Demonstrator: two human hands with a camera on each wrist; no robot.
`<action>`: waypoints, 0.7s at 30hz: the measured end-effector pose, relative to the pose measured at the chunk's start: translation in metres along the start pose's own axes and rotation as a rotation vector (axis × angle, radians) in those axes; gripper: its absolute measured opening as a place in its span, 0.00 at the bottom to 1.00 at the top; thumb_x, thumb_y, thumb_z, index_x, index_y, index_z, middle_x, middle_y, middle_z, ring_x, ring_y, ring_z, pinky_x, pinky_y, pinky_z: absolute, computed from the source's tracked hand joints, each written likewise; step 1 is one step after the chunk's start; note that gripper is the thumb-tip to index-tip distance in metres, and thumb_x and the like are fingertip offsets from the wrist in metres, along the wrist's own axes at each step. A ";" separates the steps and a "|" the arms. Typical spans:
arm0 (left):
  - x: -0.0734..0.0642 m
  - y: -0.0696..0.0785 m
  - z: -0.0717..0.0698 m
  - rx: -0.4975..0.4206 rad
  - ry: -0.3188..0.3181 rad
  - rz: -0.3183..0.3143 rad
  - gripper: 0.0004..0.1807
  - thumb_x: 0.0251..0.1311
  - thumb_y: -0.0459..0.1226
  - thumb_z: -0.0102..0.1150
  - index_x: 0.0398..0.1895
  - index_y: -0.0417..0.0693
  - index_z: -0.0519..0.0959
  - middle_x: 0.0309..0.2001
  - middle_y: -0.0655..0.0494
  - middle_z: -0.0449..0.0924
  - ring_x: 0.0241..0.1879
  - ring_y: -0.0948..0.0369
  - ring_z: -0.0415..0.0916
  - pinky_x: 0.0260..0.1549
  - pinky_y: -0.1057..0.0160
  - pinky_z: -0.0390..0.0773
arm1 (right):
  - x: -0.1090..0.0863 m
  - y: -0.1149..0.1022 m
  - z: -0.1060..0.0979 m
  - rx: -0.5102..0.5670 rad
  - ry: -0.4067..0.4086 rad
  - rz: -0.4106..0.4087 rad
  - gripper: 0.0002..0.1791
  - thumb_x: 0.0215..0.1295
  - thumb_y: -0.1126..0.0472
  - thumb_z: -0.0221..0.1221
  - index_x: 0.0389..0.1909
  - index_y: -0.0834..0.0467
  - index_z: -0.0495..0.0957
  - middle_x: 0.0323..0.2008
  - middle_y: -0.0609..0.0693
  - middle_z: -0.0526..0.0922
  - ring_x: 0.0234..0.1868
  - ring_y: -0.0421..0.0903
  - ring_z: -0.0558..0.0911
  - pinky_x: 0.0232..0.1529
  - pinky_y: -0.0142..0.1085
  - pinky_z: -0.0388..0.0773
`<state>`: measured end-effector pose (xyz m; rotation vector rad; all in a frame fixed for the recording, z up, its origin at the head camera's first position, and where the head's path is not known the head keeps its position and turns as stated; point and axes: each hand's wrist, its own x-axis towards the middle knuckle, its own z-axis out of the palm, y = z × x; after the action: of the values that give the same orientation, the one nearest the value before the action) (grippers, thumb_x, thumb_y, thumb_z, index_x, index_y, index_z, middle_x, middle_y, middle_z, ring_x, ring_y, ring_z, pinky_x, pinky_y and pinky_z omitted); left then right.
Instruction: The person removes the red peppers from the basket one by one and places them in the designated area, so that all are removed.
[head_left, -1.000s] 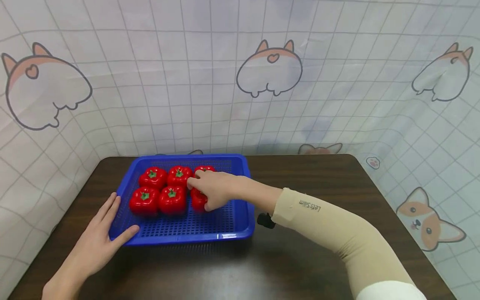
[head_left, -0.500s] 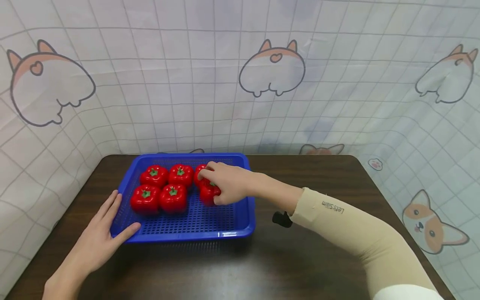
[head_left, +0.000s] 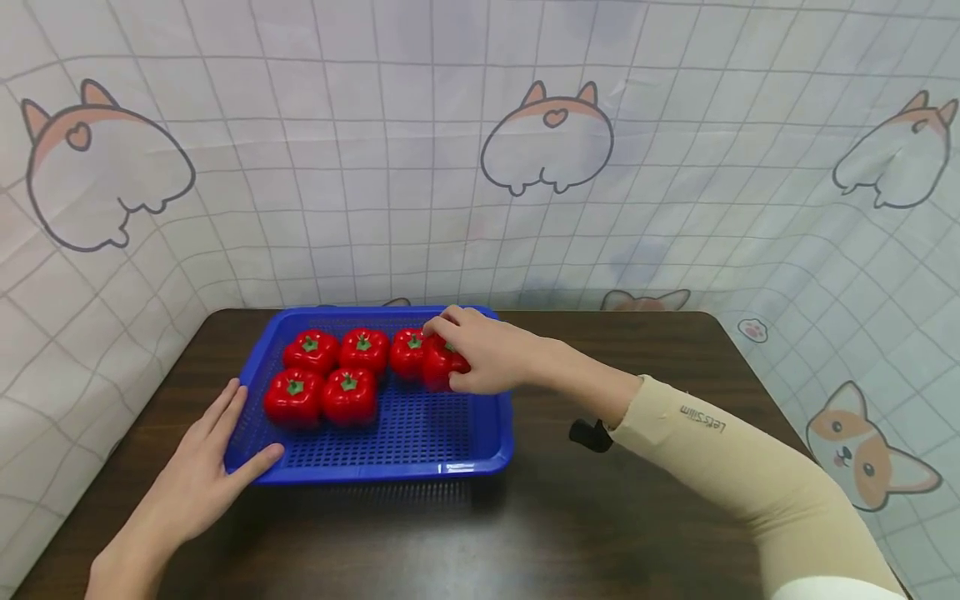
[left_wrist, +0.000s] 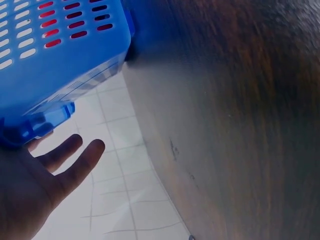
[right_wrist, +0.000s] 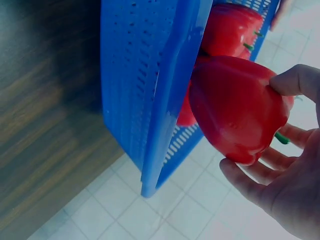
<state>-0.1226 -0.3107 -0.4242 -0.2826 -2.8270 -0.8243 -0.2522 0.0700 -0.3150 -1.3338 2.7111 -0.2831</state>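
Fingers (right_wrist: 245,185) of the right hand (head_left: 491,350) are found curled round a glossy red bell pepper (right_wrist: 240,105).

The held pepper is positioned over the right part of a blue rectangular perforated plastic basket (head_left: 337,475), which is supported by a dark wood-grain table (head_left: 600,517); five similar red peppers (head_left: 350,398) are contained inside. The basket's left end is touched by the left hand (head_left: 187,479), fingers extended.

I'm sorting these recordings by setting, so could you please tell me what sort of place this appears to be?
Probably a staged recording corner rather than a kitchen: a wrinkled, cartoon-printed sheet backs a dark wood-grained table bearing a blue basket of glossy red peppers.
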 end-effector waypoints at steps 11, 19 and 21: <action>0.001 0.000 -0.001 0.015 -0.002 0.005 0.52 0.68 0.53 0.62 0.83 0.39 0.46 0.82 0.40 0.39 0.74 0.27 0.47 0.64 0.23 0.52 | -0.023 0.022 -0.014 0.051 0.103 -0.019 0.29 0.62 0.62 0.59 0.66 0.57 0.69 0.59 0.52 0.71 0.55 0.47 0.71 0.49 0.36 0.78; 0.000 0.000 0.000 0.011 0.001 0.006 0.52 0.68 0.53 0.62 0.83 0.40 0.46 0.82 0.40 0.40 0.74 0.28 0.47 0.63 0.23 0.53 | -0.040 0.041 -0.018 0.082 0.163 0.015 0.30 0.63 0.61 0.60 0.68 0.60 0.69 0.59 0.53 0.72 0.54 0.48 0.73 0.52 0.39 0.80; 0.000 0.000 0.000 0.009 0.004 0.008 0.52 0.68 0.53 0.62 0.83 0.40 0.46 0.82 0.40 0.40 0.73 0.28 0.47 0.64 0.23 0.53 | -0.044 0.045 -0.018 0.085 0.172 0.018 0.30 0.63 0.61 0.60 0.68 0.60 0.69 0.60 0.53 0.72 0.55 0.48 0.73 0.52 0.40 0.79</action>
<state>-0.1228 -0.3106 -0.4244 -0.2900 -2.8239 -0.8094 -0.2638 0.1337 -0.3062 -1.3185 2.8114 -0.5286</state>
